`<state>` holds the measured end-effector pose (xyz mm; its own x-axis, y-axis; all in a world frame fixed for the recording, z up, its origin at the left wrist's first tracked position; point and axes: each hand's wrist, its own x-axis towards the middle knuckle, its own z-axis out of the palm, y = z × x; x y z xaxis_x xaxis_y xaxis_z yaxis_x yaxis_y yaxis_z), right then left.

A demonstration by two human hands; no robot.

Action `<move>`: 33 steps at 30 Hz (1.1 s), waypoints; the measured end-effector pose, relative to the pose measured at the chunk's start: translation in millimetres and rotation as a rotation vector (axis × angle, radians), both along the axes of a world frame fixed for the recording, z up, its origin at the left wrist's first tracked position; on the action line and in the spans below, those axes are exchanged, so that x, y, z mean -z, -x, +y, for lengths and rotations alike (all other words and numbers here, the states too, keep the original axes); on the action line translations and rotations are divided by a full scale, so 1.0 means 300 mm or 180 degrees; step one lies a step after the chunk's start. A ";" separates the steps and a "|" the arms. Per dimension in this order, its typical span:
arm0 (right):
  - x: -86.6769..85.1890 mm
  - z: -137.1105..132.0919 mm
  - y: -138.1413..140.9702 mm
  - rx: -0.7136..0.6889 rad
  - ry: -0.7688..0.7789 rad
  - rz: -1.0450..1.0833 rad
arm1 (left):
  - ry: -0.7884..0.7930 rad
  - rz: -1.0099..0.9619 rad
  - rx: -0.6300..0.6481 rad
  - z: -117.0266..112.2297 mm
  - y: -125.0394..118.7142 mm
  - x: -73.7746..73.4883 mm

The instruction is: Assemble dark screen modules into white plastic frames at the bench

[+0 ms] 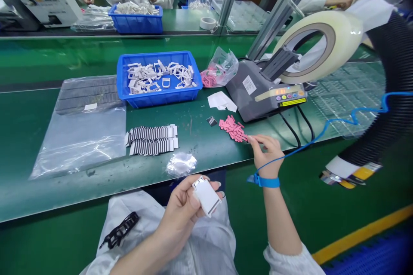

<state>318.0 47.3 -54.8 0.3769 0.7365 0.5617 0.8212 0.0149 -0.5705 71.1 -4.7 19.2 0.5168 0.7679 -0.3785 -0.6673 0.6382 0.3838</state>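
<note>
**Factory workroom being shown**
A second green workbench (190, 19) is being crossed by aluminium uprights (284, 13) at upper right; a yellow floor stripe (361, 234) is being run along lower right.

Wrist strap: we wore a blue band (265, 181) at about 4 o'clock on our right arm (279, 219).
Cord: a thin blue cord (325, 125) ran in loose waves from that band toward 3 o'clock.
Sleeve: our right cuff (290, 262) was white and gathered, at about 5 o'clock.
Smock: our white crinkled smock (206, 240) filled 6 o'clock.

No text can be read; the white label (249, 84) on the tape dispenser (258, 94) is too small.
</note>
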 end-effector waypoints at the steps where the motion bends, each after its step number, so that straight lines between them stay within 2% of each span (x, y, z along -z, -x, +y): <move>1: -0.003 0.002 0.000 -0.0061 0.0061 0.0004 | 0.0024 0.0008 -0.0003 0.001 0.001 -0.001; 4: -0.003 0.000 -0.010 -0.0166 0.0261 0.0007 | 0.0065 -0.0004 0.0026 -0.002 0.001 0.005; 9: 0.016 -0.021 -0.042 0.0121 0.0407 0.0041 | -0.0077 -0.0086 0.0036 -0.009 0.001 0.014; 14: 0.039 -0.011 -0.046 0.0213 0.0265 0.0071 | -0.0050 -0.0036 0.0120 -0.007 0.004 0.004; 16: 0.024 -0.011 -0.028 0.0271 0.0076 0.0106 | -0.0093 -0.0053 0.0119 -0.007 0.007 0.004; 18: -0.020 -0.031 0.008 0.0267 -0.0102 0.0154 | -0.0117 -0.0049 0.0127 -0.006 0.010 0.006; 21: -0.137 -0.099 0.096 -0.0187 -0.0282 0.0176 | -0.0103 0.0021 0.0126 -0.001 0.013 0.008; 24: -0.261 -0.172 0.193 -0.1680 -0.0297 -0.0055 | -0.0064 0.0091 0.0098 0.006 0.011 0.007; 26: -0.315 -0.199 0.240 -0.2167 -0.0225 -0.0356 | -0.0068 0.0120 0.0103 0.008 0.011 0.004; 29: -0.342 -0.206 0.264 -0.2315 -0.0226 -0.0519 | -0.0090 0.0137 0.0116 0.007 0.017 0.003; 33: -0.339 -0.192 0.250 -0.2298 -0.0243 -0.0539 | -0.0143 0.0173 0.0129 0.006 0.027 0.007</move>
